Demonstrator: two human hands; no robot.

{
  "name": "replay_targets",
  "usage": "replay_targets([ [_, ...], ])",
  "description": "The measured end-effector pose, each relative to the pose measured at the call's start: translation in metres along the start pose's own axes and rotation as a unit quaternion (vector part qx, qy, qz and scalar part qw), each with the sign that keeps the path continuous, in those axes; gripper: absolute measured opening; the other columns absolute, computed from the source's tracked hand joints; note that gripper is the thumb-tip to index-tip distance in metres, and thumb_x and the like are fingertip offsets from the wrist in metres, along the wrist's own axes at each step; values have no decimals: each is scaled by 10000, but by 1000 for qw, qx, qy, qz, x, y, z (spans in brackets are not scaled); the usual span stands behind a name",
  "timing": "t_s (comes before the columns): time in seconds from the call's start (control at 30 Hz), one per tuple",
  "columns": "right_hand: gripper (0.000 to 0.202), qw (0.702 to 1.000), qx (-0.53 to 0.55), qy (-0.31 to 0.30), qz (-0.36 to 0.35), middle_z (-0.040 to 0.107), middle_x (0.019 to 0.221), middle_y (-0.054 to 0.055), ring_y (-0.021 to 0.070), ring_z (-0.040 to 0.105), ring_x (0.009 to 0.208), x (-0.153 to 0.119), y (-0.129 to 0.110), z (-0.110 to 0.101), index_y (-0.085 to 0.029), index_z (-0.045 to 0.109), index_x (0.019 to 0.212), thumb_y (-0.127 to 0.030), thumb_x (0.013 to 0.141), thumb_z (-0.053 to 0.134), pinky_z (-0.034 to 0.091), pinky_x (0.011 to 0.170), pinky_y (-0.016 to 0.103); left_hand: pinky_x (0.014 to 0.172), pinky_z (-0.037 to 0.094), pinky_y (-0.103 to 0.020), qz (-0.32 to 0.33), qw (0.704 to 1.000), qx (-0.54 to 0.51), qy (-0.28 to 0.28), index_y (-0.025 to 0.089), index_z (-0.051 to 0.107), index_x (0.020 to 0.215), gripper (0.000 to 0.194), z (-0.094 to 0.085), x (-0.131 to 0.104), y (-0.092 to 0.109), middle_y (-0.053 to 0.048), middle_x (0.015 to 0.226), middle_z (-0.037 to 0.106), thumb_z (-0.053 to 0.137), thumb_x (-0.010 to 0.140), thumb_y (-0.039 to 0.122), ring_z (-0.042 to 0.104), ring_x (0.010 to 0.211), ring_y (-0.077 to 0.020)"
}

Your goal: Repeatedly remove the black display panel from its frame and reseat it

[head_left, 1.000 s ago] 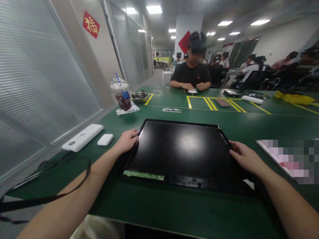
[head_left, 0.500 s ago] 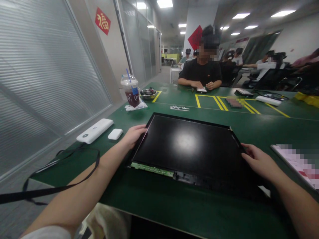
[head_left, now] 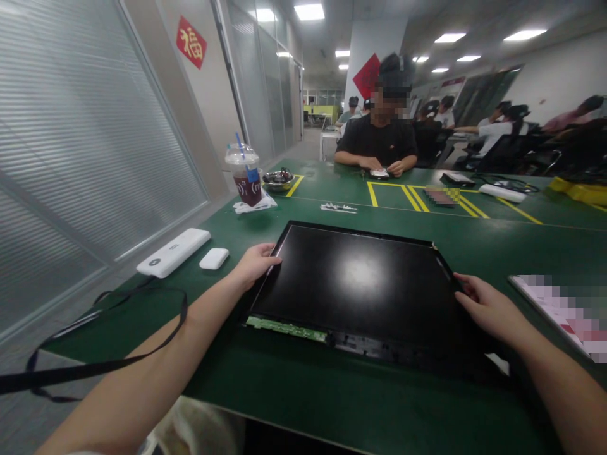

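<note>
Forearms reach in from the near edge of the green table (head_left: 294,404). Between them a black screen panel (head_left: 355,287) lies flat, a green circuit strip (head_left: 286,329) bared along its near edge. The left hand (head_left: 255,263) grasps the panel's left edge, fingers curled over the rim. The right hand (head_left: 488,309) rests against the right edge, fingers on the frame; whether it clamps is hard to tell. Left of the panel sit a white power bank (head_left: 173,252) and a small white case (head_left: 214,258). Farther off stand a lidded drink cup (head_left: 245,175) and a metal bowl (head_left: 277,180). A person in black (head_left: 378,142) sits opposite.
</note>
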State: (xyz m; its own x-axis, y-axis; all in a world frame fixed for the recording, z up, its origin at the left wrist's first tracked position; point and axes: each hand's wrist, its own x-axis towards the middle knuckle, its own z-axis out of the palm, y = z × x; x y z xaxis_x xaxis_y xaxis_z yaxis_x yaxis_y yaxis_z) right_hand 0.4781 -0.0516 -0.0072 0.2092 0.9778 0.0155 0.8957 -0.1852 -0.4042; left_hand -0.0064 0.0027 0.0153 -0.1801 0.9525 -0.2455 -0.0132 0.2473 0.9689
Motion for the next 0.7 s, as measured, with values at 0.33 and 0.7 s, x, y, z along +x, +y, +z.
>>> replay_targets([
  [0.33, 607, 1000, 0, 6, 3, 701, 1021, 154, 288, 676, 949, 0, -1, 1, -72, 580, 1392, -376, 887, 433, 501, 814, 369, 518, 581, -289, -65, 996, -63, -9, 95, 647, 1236, 411, -3, -1, 10, -53, 692, 753, 647, 833, 13, 701, 523, -193],
  [0.7, 612, 999, 25, 36, -24, 692, 870, 109, 285, 670, 817, 5, 11, 7, -112, 637, 1306, -404, 788, 490, 504, 726, 390, 466, 585, -265, -48, 989, -134, -35, 162, 545, 1414, 584, -5, 7, 5, -45, 712, 756, 677, 859, 36, 684, 481, -171],
])
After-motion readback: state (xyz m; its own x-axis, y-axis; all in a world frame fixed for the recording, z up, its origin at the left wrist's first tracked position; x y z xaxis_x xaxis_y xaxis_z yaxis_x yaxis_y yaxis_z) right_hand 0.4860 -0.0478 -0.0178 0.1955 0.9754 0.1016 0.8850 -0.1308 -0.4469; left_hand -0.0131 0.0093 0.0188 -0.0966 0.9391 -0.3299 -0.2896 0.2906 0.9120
